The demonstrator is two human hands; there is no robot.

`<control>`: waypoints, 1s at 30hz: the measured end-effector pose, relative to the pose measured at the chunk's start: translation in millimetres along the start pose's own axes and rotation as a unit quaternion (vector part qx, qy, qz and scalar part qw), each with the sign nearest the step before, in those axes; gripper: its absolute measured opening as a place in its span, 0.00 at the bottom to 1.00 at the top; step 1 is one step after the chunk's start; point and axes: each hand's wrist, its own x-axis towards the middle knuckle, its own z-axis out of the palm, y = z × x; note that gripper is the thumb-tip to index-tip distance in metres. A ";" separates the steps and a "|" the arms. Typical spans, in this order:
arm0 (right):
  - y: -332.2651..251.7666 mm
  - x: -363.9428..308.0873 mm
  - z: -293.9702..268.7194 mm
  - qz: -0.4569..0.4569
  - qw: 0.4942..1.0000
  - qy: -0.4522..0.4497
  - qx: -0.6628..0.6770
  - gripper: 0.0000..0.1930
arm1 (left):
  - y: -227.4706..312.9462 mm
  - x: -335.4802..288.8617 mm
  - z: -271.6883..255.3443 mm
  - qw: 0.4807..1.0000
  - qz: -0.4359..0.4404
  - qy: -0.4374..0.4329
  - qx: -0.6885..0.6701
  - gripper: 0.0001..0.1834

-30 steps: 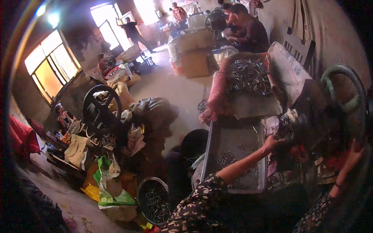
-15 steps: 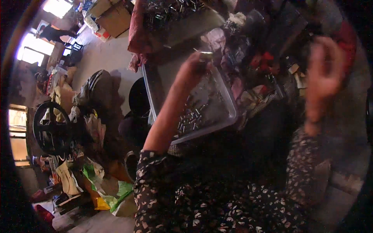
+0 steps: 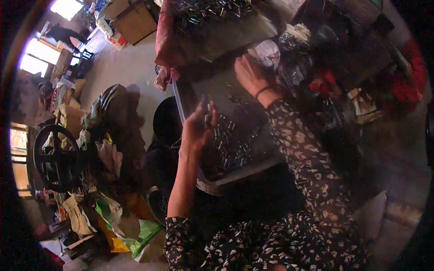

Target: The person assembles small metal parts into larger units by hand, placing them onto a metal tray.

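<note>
My left hand [image 3: 198, 128] is over the left side of a pale plastic tray [image 3: 177, 100], palm turned up and fingers curled around small shiny metal pins. Below it, inside the tray, lies a loose scatter of similar short metal pins [image 3: 233, 149]. Toward the tray's far right, my right hand [image 3: 253, 77] is closed with its back toward me. Its fingertips are hidden, so what it may hold cannot be seen. Just past it sits a crumpled white cloth [image 3: 266, 53].
A large heap of metal pins [image 3: 212, 11] lies beyond the tray, beside a reddish cloth [image 3: 165, 40]. A black round container [image 3: 166, 121] stands at the tray's left. Farther left are a handwheel [image 3: 56, 157] and a green-and-white sack [image 3: 129, 230]. Red cloth [image 3: 325, 83] lies to the right.
My right hand has swung in from the far right to the tray's far side. My left hand has drawn back nearer and to the left, turning palm up. The view has shifted slightly.
</note>
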 end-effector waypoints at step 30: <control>37.7 -117.4 -56.4 -0.053 0.926 0.162 0.336 0.12 | 1.6 -36.2 90.0 0.776 0.108 -0.224 0.579 0.05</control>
